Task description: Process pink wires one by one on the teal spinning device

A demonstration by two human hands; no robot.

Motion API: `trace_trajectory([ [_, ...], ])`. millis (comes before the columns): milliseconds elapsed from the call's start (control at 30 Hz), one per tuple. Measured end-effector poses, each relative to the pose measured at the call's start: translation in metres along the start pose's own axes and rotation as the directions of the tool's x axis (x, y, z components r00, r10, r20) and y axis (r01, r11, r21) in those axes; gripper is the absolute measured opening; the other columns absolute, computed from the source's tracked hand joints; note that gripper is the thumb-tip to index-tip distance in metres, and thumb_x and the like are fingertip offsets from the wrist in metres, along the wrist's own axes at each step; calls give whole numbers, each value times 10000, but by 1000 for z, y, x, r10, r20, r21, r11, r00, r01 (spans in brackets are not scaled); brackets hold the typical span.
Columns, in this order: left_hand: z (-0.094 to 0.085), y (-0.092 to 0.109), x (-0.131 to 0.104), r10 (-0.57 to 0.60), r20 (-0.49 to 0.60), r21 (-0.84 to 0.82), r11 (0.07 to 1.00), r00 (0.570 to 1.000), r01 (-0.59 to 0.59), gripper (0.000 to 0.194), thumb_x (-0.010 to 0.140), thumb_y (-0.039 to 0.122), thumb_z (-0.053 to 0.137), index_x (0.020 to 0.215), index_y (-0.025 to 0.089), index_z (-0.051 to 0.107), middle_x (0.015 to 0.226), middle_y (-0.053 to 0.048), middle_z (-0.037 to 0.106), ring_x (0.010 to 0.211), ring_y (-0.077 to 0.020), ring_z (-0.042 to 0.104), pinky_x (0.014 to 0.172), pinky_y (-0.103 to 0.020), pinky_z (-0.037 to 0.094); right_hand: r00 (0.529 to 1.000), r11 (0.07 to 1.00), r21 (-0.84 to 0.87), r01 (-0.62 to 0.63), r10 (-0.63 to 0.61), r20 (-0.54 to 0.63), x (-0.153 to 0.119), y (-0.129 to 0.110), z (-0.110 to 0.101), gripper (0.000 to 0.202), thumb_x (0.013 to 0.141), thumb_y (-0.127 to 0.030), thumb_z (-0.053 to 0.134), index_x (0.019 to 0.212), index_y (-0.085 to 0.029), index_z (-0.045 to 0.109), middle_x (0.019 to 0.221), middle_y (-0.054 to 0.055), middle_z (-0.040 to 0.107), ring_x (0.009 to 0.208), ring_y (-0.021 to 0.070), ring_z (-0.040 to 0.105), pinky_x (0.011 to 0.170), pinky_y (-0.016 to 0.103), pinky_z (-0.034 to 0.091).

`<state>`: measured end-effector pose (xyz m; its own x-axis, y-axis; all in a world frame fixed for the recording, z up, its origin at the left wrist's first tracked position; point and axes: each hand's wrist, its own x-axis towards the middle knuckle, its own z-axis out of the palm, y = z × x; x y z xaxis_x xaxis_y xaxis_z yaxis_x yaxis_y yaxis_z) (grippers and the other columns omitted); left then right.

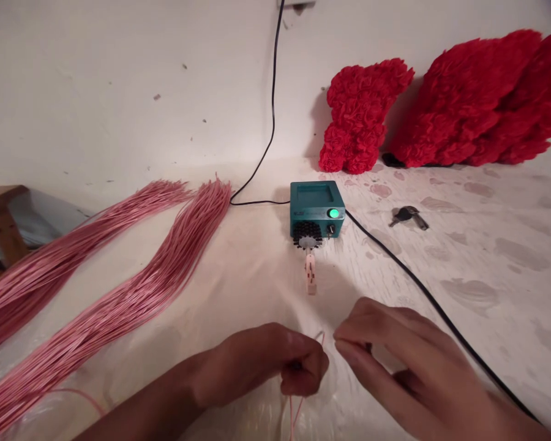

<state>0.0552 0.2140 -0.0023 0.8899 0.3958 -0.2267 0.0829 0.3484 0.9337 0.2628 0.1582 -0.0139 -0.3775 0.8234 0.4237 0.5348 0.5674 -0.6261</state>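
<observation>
Pale sheeting point(248, 257) runs back to a scuffed white wall point(119, 86). At its near side, a thin pink strand point(292, 416) passes through the left hand point(275, 361), which is curled tight around it; a bit pokes out above, and lengths hang below. Just beside, the right hand point(408, 361) has its thumb and forefinger tips brought together, the other fingers loosely bent; whether it pinches anything, I can't tell. Beyond them is a green box point(314, 195) with a lit button point(333, 213), a black bristly wheel point(307, 235) and a pink clip point(311, 274) in front. Black cables point(274, 92) reach both its sides. Two pink bundles point(165, 275) lie over to the left; keys point(408, 215) lie to the right, and red ruffled shapes point(362, 113) stand against the wall.
</observation>
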Motion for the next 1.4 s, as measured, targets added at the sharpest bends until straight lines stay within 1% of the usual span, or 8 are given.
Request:
trace_trajectory([
  [200,-5,-3,-2,18,-117,38,999,993,-14,179,834,142,465,774,166,632,697,-5,496,690,-143,448,699,-268,381,992,999,45,-14,20,-126,6,-1,0,106,927,-153,517,872,-231,564,661,-38,590,552,81,565,513,212,437],
  [300,-1,-8,-3,42,-122,94,995,992,-30,234,953,207,444,1040,173,658,697,-5,551,668,-138,506,710,-272,434,990,1000,31,-2,6,-144,7,-2,0,106,919,-139,522,886,-232,563,641,-44,577,542,74,553,517,203,438],
  [433,8,-13,-1,40,-140,137,990,989,-21,281,1000,201,399,1252,210,525,759,-2,597,653,-122,511,669,-249,444,995,1000,-8,20,-21,-102,4,-3,4,113,880,-145,581,941,-240,571,652,-56,570,543,76,551,543,207,462],
  [567,16,-9,-1,43,-140,184,983,989,-17,231,1004,159,366,1140,204,548,813,9,555,694,-113,521,765,-277,453,995,1000,-17,-23,21,-93,2,-2,11,271,850,-150,624,1080,-286,582,701,-72,591,574,77,581,573,198,492],
  [733,13,-8,-3,75,-129,158,986,989,-54,319,1003,179,368,1309,221,447,948,-27,573,708,-122,538,759,-310,465,997,995,84,-53,57,-49,5,-1,13,220,850,-125,641,1018,-265,620,712,-75,616,571,50,583,551,152,468],
  [867,11,-10,-3,64,-120,175,984,991,-43,247,1013,212,374,1237,200,479,777,13,570,705,-131,527,778,-312,434,998,990,127,-66,65,8,7,2,11,157,893,-95,601,948,-233,651,743,-55,648,651,54,616,614,149,476],
  [1133,14,-5,-2,-40,-315,107,991,948,77,144,1009,249,406,926,183,503,629,59,533,607,-91,446,603,-228,350,983,975,151,-164,175,-57,7,4,14,78,894,-198,641,906,-242,704,665,-37,623,554,81,586,500,173,461],
  [1400,14,-14,0,-57,-348,27,997,936,70,105,988,242,441,893,207,464,583,67,591,537,-82,461,551,-208,375,978,969,144,-199,207,-37,11,2,11,95,850,-143,621,805,-212,670,631,-39,590,528,73,558,489,152,470],
])
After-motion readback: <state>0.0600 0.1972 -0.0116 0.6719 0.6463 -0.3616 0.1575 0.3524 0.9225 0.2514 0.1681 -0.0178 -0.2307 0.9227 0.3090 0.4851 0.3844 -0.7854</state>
